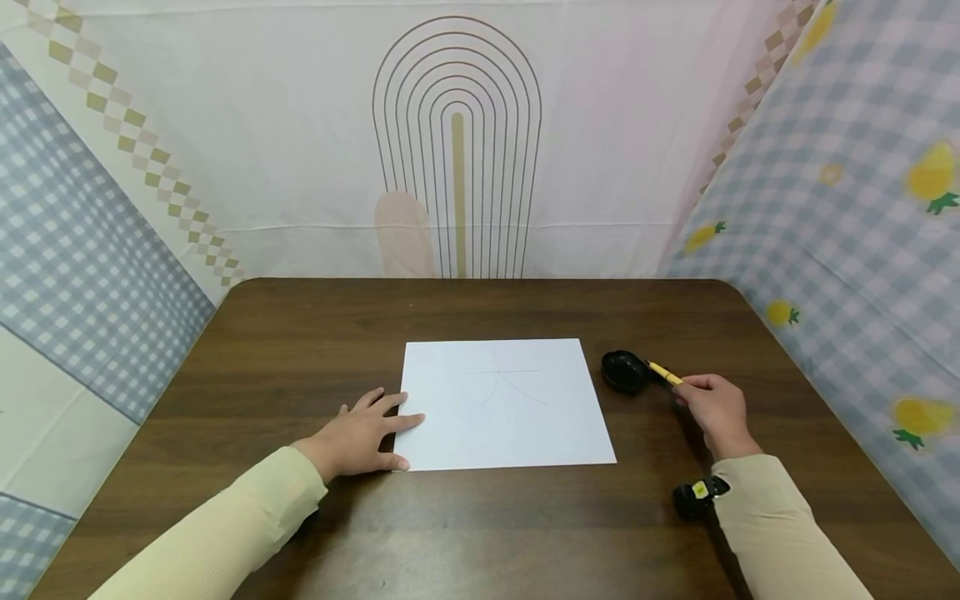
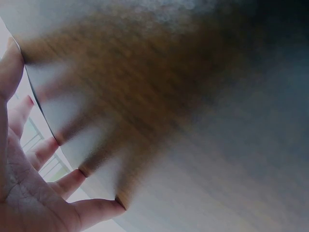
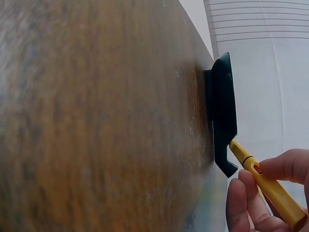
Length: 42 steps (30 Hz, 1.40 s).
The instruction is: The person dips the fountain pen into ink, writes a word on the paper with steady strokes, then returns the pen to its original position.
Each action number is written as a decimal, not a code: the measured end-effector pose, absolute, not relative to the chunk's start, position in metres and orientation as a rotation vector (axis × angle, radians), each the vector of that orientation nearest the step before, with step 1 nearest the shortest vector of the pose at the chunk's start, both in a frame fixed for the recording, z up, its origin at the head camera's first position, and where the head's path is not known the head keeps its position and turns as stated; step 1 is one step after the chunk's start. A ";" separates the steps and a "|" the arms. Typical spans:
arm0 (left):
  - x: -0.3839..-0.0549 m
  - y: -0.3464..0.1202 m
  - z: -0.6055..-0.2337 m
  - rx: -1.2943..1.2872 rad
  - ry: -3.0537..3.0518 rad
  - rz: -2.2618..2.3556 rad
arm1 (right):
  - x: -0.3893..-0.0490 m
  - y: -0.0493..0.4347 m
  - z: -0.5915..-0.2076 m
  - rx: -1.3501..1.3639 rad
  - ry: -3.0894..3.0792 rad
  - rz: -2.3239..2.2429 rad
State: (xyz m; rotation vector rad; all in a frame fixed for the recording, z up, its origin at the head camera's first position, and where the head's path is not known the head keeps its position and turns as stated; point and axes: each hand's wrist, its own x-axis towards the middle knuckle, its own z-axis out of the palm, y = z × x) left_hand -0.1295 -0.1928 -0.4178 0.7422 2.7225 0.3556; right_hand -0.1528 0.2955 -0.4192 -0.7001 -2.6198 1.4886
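A white sheet of paper [image 1: 517, 433] lies on the table, with a few thin strokes [image 1: 498, 373] near its top: one horizontal line and slanting lines below it. My left hand [image 1: 363, 437] rests with spread fingers on the paper's left edge. In the left wrist view the fingertips [image 2: 67, 183] touch down along that edge. To the right of the sheet, my right hand [image 1: 712, 408] pinches a yellow pen [image 1: 663, 372] between thumb and fingers. The pen's front end overlaps the short handle of a shallow black dish [image 1: 624, 371], also seen side-on in the right wrist view [image 3: 222, 96].
The dark brown wooden table [image 1: 480, 533] has rounded far corners. Behind it hangs a white cloth [image 1: 300, 125] with an arch pattern, and a checked cloth with pineapples [image 1: 847, 250] drapes along the right side. A black wrist device [image 1: 697, 496] sits at the right cuff.
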 end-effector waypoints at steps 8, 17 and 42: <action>-0.129 -0.193 -0.418 0.735 2.730 0.361 | -0.153 0.297 -0.421 -0.693 -2.631 1.521; -0.129 -0.193 -0.417 0.742 2.727 0.371 | -0.153 0.296 -0.421 -0.700 -2.670 1.530; -0.129 -0.193 -0.418 0.742 2.724 0.356 | -0.152 0.300 -0.415 -0.636 -2.837 1.473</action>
